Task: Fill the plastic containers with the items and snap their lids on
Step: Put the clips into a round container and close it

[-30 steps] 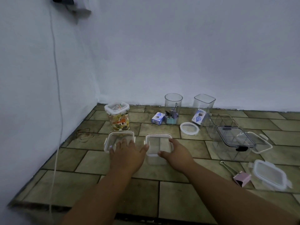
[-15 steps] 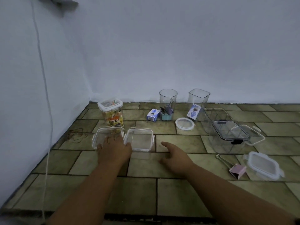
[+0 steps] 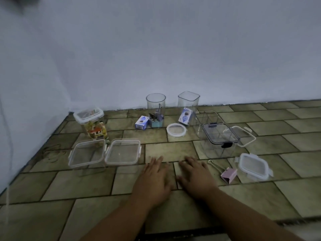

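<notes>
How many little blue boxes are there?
2. One box sits just left of the round cup. The other box is at the square cup, either inside it or in front of it; I can't tell which. No others show.

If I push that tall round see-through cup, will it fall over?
Probably, if pushed near the top: the round cup stands tall and narrow. The clips seemingly in its bottom may steady it a little. Once down, its round side would likely let it roll.
</notes>
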